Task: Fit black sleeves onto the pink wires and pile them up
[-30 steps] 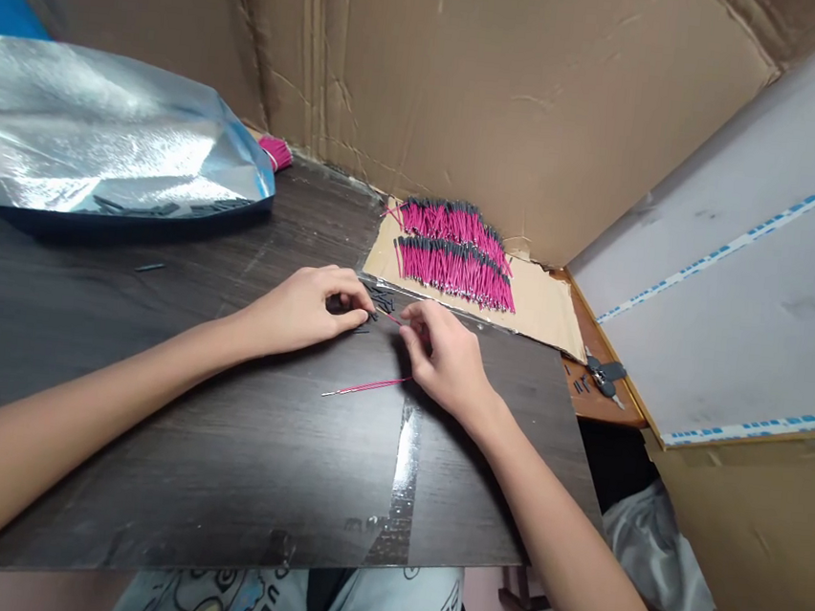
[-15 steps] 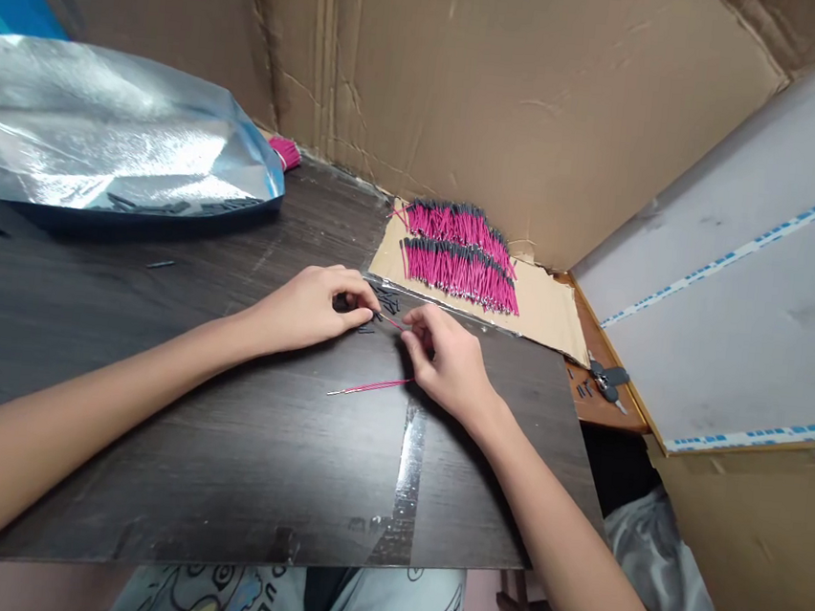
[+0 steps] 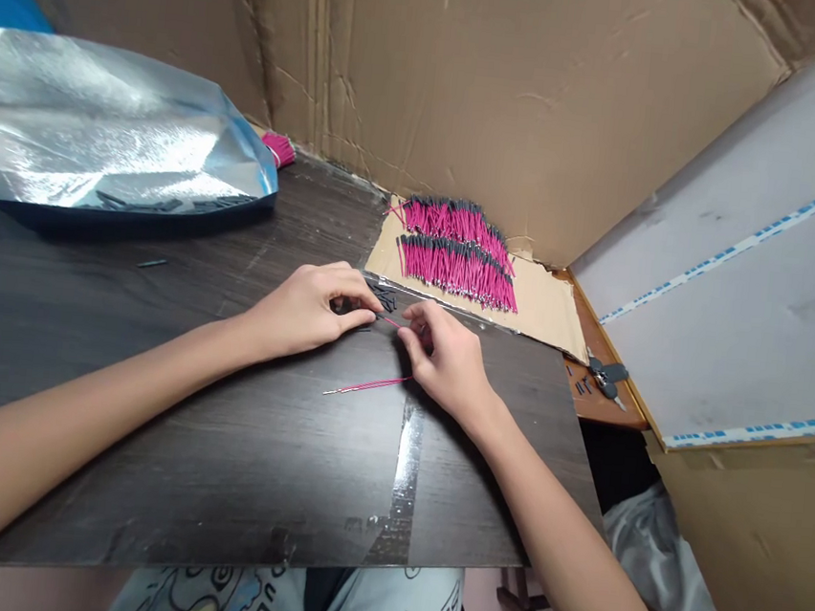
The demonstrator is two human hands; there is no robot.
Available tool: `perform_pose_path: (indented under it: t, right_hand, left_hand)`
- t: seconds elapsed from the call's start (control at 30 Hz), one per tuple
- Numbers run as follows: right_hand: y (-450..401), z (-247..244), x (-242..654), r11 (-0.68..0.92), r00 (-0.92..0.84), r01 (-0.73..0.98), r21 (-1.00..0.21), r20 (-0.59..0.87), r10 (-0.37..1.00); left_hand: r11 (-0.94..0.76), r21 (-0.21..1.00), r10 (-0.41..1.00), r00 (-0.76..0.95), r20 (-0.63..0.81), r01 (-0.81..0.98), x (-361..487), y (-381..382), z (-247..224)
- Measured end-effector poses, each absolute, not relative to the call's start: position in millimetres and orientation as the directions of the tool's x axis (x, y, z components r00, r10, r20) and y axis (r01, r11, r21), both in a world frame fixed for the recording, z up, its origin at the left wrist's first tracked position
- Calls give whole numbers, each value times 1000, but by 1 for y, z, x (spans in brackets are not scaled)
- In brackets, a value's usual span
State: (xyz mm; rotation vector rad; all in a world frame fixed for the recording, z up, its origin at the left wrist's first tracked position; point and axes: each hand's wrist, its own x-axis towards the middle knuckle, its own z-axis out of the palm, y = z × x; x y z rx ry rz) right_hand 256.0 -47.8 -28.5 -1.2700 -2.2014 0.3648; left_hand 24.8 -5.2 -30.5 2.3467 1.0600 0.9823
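My left hand (image 3: pixel 321 305) is closed, thumb and forefinger pinching a short black sleeve (image 3: pixel 380 316) at the end of a thin pink wire (image 3: pixel 391 322). The wire's other part is pinched by my right hand (image 3: pixel 447 355), also closed. More pink wires (image 3: pixel 366 385) with bare metal tips stick out from under my right hand, over the dark tabletop. Just behind my left fingertips lies a small heap of black sleeves (image 3: pixel 383 296), partly hidden by the hand.
Two rows of pink wires with black ends (image 3: pixel 458 270) lie on a cardboard sheet (image 3: pixel 547 309) at the back. A silver bag (image 3: pixel 121 134) stands at left, with a loose black sleeve (image 3: pixel 152 264) before it. Keys (image 3: pixel 608 375) rest on a ledge at right.
Black sleeve now shows around the wire end at my left fingertips, where a bare tip showed before. Both hands have otherwise hardly moved; the view has shifted slightly.
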Motion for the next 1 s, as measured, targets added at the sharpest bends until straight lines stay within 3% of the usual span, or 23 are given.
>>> perform_pose_path:
  t: [0.2,0.43,0.7,1.0]
  right_hand:
    - [-49,-29,255,524,-390,689,-501,353,851]
    - [-42,-29,262,445,-270,740,-504,383,883]
    - [-41,-28,263,491,-341,740,-460,373,863]
    - [-43,-30,253,448,-419,874,-188,175,891]
  left_hand:
    - [-636,612,768,467,439,470,24,-5,-31]
    - [-486,677,874,289,392,553,21,-1,-30]
    - [-488,642,871,293,394,591,21,-1,-32]
    - [-477,615,878,308,367,628,23,1,-36]
